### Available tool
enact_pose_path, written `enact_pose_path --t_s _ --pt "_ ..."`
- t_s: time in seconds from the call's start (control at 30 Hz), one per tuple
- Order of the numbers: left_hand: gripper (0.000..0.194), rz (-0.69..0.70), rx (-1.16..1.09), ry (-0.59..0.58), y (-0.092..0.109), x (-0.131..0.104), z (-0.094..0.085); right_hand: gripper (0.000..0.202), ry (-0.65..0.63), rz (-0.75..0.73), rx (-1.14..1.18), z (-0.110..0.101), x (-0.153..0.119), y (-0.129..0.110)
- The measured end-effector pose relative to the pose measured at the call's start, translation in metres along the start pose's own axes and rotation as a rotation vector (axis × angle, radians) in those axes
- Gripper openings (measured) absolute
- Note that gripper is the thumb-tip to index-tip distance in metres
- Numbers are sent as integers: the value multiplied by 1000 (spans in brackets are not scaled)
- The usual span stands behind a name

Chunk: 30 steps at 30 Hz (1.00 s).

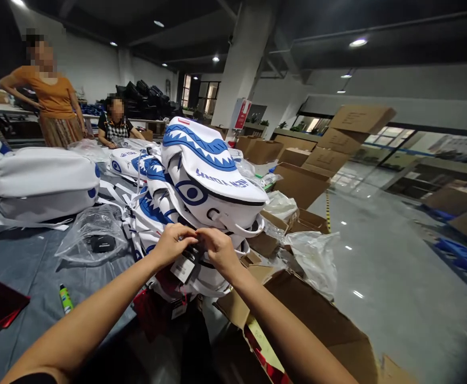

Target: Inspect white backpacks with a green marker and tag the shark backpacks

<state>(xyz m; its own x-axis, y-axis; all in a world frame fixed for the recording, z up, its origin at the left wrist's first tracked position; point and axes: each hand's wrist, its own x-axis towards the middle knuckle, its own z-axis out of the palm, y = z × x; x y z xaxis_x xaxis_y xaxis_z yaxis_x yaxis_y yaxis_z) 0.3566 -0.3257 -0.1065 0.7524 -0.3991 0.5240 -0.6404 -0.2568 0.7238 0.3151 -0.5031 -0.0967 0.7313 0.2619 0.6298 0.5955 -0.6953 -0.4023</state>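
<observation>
White and blue shark-pattern bags lie stacked in front of me, the top one lettered and marked with a round eye. At the near side of the stack, my left hand and my right hand meet, fingertips pinched together over something small and dark that I cannot make out. Just below the fingers hangs a white tag with print on it. Another tag hangs lower, near red material.
On the grey table are a white bag, a clear plastic bag, a green glue tube and a red sheet. An open carton stands at right, stacked boxes behind. Two people are at the back left.
</observation>
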Motion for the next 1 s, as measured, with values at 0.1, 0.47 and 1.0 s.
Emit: enact_pose_path --t_s 0.1,0.47,1.0 --pt "11 -61 -82 19 -2 1 5 29 3 72 62 -5 -2 -1" --pt "11 -1 -89 -24 8 -10 5 18 57 67 134 -12 -4 0" --pt "14 -104 222 -216 16 -4 0 22 43 -194 -158 -7 -19 4"
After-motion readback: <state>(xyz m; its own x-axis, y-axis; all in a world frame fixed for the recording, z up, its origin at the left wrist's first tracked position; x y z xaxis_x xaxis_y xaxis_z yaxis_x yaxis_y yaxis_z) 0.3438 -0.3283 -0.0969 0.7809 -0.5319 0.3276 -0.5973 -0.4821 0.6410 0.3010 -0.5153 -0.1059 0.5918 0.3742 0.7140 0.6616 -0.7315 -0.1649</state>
